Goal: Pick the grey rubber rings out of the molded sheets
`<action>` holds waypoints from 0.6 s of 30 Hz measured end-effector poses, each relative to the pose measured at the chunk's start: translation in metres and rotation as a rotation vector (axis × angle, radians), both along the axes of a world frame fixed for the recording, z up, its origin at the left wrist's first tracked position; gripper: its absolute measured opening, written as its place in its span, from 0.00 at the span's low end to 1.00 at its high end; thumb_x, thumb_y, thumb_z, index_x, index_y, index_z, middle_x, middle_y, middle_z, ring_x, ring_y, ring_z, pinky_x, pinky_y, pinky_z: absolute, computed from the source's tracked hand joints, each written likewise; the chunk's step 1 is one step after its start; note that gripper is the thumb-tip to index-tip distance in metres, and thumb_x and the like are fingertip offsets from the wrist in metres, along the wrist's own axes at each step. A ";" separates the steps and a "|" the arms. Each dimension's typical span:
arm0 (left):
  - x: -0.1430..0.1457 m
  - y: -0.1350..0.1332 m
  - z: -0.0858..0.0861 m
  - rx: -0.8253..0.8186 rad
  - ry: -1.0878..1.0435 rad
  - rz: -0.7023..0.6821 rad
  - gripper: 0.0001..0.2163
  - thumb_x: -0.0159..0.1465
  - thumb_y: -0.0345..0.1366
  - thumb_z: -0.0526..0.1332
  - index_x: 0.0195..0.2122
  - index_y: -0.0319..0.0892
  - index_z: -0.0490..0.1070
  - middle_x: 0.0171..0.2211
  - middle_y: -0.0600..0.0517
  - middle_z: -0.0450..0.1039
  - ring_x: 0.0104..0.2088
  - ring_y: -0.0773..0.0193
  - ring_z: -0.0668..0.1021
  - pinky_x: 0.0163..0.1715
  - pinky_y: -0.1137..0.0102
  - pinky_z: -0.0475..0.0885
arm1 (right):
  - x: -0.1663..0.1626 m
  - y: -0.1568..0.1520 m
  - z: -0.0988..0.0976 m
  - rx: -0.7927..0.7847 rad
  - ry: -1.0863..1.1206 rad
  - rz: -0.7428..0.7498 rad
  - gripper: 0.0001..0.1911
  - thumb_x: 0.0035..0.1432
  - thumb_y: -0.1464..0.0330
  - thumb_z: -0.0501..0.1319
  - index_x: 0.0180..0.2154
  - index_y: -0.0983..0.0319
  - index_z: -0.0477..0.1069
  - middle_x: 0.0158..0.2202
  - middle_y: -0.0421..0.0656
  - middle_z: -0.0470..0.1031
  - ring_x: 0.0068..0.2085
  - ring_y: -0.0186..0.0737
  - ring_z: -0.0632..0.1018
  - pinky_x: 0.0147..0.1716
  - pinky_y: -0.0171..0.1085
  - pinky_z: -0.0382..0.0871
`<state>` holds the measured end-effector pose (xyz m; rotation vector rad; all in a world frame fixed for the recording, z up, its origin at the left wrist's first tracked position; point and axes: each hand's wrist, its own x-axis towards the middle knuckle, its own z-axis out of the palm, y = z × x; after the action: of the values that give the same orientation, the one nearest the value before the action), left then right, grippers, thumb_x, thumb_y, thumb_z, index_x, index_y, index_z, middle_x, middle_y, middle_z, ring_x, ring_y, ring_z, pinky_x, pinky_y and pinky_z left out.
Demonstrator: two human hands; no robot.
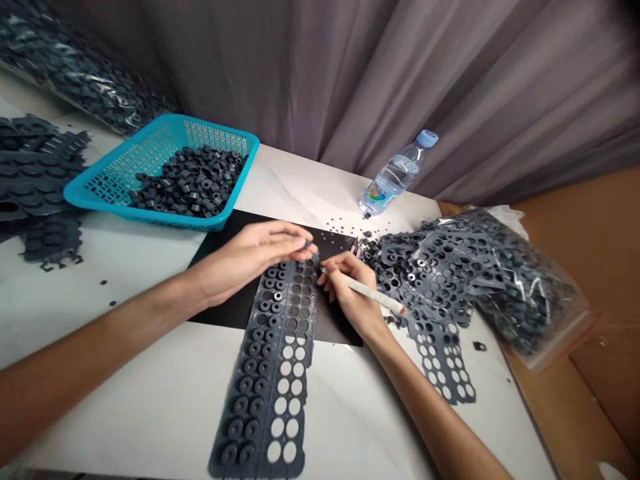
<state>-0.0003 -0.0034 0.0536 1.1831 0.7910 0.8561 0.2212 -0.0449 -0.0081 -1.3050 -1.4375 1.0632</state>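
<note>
My left hand (245, 257) is closed above the far end of a dark grey rubber sheet (280, 340), its fingertips pinching a small dark rubber piece (307, 245). In my right hand (355, 293) is a white pen-like tool (373, 292) with a reddish rear end; its tip points towards the left fingertips. Round ringed parts fill the left half of the sheet, while the right half shows open holes. Beneath the sheet's far part lies a black mat (225, 313).
A turquoise basket (195, 222) holds many small dark rubber parts. Punched sheets and scraps (430, 267) are heaped at right beside a clear plastic bag (530, 300) of dark parts. A water bottle (395, 177) stands tilted in view near the curtain. More sheets (35, 173) lie at left.
</note>
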 end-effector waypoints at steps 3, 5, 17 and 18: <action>0.000 -0.009 -0.020 -0.095 0.017 -0.085 0.12 0.70 0.39 0.67 0.52 0.41 0.78 0.50 0.44 0.82 0.55 0.54 0.82 0.63 0.60 0.73 | 0.000 -0.002 0.003 0.063 0.006 -0.050 0.12 0.71 0.58 0.61 0.40 0.60 0.72 0.29 0.40 0.77 0.25 0.35 0.74 0.22 0.33 0.67; 0.002 -0.010 -0.028 -0.125 0.017 -0.095 0.13 0.70 0.40 0.67 0.53 0.40 0.78 0.50 0.43 0.83 0.56 0.53 0.82 0.64 0.59 0.72 | 0.000 -0.004 0.007 0.103 -0.012 -0.086 0.12 0.72 0.58 0.60 0.41 0.59 0.72 0.29 0.39 0.77 0.25 0.35 0.74 0.22 0.33 0.67; 0.015 -0.014 -0.039 0.007 0.131 -0.051 0.12 0.70 0.43 0.66 0.48 0.40 0.74 0.41 0.47 0.83 0.44 0.55 0.86 0.46 0.64 0.82 | -0.003 -0.011 0.019 0.438 -0.448 0.083 0.07 0.73 0.64 0.61 0.48 0.57 0.77 0.41 0.44 0.80 0.41 0.42 0.80 0.43 0.40 0.73; 0.015 -0.014 -0.039 0.063 0.174 -0.038 0.13 0.71 0.45 0.65 0.48 0.41 0.74 0.41 0.47 0.83 0.44 0.55 0.86 0.43 0.65 0.82 | 0.001 -0.010 0.021 0.439 -0.458 0.061 0.07 0.73 0.64 0.61 0.46 0.57 0.77 0.40 0.43 0.80 0.40 0.42 0.79 0.42 0.40 0.73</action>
<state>0.0148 -0.0174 0.0146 1.3377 0.8849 0.7583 0.2222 -0.0550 0.0132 -1.2254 -1.9292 0.4497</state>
